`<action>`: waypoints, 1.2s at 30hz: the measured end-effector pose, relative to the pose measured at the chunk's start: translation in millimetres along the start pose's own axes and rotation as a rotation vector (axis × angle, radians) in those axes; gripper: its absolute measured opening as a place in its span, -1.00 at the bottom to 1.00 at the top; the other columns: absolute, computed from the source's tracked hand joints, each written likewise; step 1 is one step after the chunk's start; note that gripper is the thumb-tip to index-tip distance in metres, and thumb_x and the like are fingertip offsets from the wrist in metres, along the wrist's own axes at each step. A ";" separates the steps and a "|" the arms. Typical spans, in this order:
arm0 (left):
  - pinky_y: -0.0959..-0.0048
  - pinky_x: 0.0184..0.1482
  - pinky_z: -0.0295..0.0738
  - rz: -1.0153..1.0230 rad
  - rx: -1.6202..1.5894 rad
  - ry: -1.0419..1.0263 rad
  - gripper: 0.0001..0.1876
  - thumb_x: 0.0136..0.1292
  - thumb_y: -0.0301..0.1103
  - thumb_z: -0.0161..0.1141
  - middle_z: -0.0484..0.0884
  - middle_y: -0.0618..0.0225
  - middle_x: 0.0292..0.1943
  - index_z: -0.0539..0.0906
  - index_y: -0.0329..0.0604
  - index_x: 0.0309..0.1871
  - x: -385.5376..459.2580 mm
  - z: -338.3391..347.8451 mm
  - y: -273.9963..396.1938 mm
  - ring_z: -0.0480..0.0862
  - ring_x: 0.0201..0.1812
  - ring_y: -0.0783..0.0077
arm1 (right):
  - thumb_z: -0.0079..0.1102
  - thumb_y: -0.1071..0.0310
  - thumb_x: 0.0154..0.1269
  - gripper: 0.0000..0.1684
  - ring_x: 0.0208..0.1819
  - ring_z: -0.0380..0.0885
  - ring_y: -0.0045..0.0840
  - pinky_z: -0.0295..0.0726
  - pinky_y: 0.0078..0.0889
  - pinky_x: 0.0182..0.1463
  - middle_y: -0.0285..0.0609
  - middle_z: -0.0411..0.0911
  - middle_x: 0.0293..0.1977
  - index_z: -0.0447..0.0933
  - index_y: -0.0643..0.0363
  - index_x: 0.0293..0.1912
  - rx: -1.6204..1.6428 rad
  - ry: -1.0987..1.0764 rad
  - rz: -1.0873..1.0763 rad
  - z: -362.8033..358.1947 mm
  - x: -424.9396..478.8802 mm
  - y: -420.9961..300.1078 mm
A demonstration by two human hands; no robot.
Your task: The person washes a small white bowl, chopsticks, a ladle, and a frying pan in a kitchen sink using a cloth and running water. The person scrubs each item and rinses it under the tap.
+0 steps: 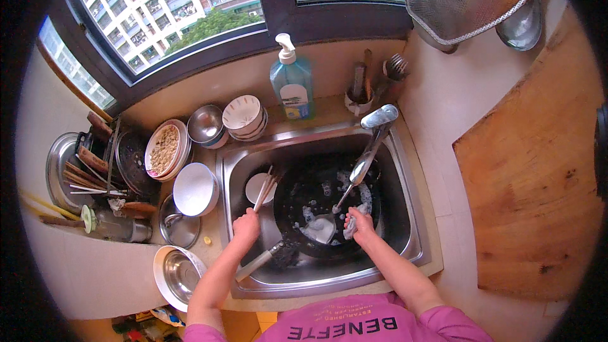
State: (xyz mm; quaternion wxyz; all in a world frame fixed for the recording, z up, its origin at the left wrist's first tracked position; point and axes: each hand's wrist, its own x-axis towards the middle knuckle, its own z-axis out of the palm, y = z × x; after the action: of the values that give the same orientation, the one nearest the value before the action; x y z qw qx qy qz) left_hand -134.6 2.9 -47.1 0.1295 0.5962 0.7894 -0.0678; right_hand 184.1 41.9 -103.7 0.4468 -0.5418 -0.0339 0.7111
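Note:
My left hand point(246, 228) grips a bundle of chopsticks point(265, 192) at the left side of the stainless steel sink point(417, 228). Their far ends pass over a small white bowl point(255, 185) on the sink floor. In my right hand point(363, 228) is a wet, pale cloth point(350, 229), held low over a dark wok point(304, 185). Soapy water and suds lie inside the wok, and its handle point(260, 261) slants to the sink's front left. A foam-covered white piece point(322, 230) sits in it, its kind unclear. Water runs from the faucet point(365, 161) just beyond my right hand.
Left of the sink stand a white bowl point(195, 190), a plate of peanut-like pieces point(164, 149), stacked bowls point(243, 116) and a pot lid point(178, 228). Behind it are a pump bottle point(291, 85) and a utensil cup point(357, 102). A mesh strainer point(468, 0) hangs upper right.

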 end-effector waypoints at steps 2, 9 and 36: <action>0.15 -0.35 0.54 0.021 0.118 0.010 -0.83 0.21 -0.30 -0.04 0.62 0.06 -0.48 0.41 -0.22 -0.32 11.5 15.1 -3.6 0.66 -0.39 0.08 | 0.19 0.40 0.08 -0.83 -0.61 0.43 -0.53 0.46 -0.43 -0.59 -0.24 0.41 -0.58 0.38 0.15 -0.33 -0.011 -0.005 0.014 -3.6 0.4 1.1; 0.34 -0.43 0.58 -0.007 0.289 0.144 -0.93 0.18 -0.39 -0.02 0.62 0.24 -0.47 0.47 -0.14 -0.36 36.4 42.6 -0.3 0.68 -0.42 0.27 | 0.18 0.41 0.08 -0.85 -0.59 0.44 -0.54 0.49 -0.42 -0.53 -0.24 0.43 -0.58 0.40 0.17 -0.35 -0.136 -0.031 0.089 -14.1 0.3 3.8; 0.24 -0.33 0.46 0.306 -0.945 -0.565 -0.77 -0.05 -0.45 0.16 0.53 0.20 -0.48 0.44 -0.18 -0.27 44.3 137.1 216.0 0.57 -0.42 0.21 | 0.21 0.45 0.03 -0.68 -0.54 0.45 -0.56 0.50 -0.45 -0.51 -0.22 0.44 -0.51 0.36 0.17 -0.18 -0.077 -0.075 0.122 -13.4 -27.9 -35.0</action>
State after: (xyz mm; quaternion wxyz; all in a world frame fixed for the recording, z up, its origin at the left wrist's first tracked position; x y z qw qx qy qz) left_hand 78.1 68.5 -180.8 0.5965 0.5398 0.5733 0.1553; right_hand 216.2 38.3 -70.0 0.3800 -0.5325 -0.0451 0.7550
